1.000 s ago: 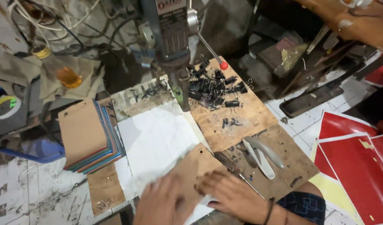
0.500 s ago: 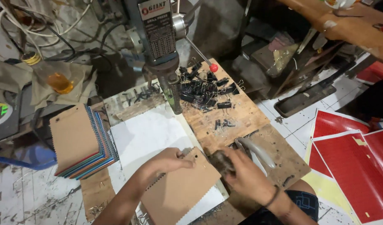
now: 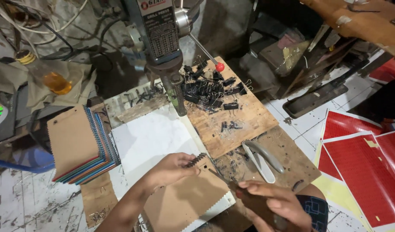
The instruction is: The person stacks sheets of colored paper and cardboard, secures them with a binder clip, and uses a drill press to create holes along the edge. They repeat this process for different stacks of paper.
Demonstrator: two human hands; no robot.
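Brown card cover (image 3: 186,197) lay flat at the near edge of the bench, partly over a white sheet (image 3: 148,137), its long axis running from near-left up toward far-right. Surface was matt and plain; a white zigzag-cut edge (image 3: 214,210) showed beneath its near-right side. Left hand (image 3: 171,168) rested on the cover's far edge w/ fingers curled, pinching a dark wire coil (image 3: 196,160); the coil's axis tilted up to the right, along that edge. Right hand (image 3: 270,202) was closed round a dark tool handle (image 3: 259,206), its thin metal tip (image 3: 216,174) pointing up-left toward the coil.

Grey drill press (image 3: 163,38) stood at the back, bit down, w/ a red-knobbed lever (image 3: 219,67) sticking out right. Black binder clips (image 3: 210,88) lay heaped on a rough wooden board (image 3: 244,120). Stack of booklets (image 3: 79,144) w/ brown covers and coloured edges sat to the left. Grey and white pliers-like tool (image 3: 262,157) lay right of the cover, long axis near-right to far-left. Red printed sheets (image 3: 361,154) lay on the tiled floor at right.
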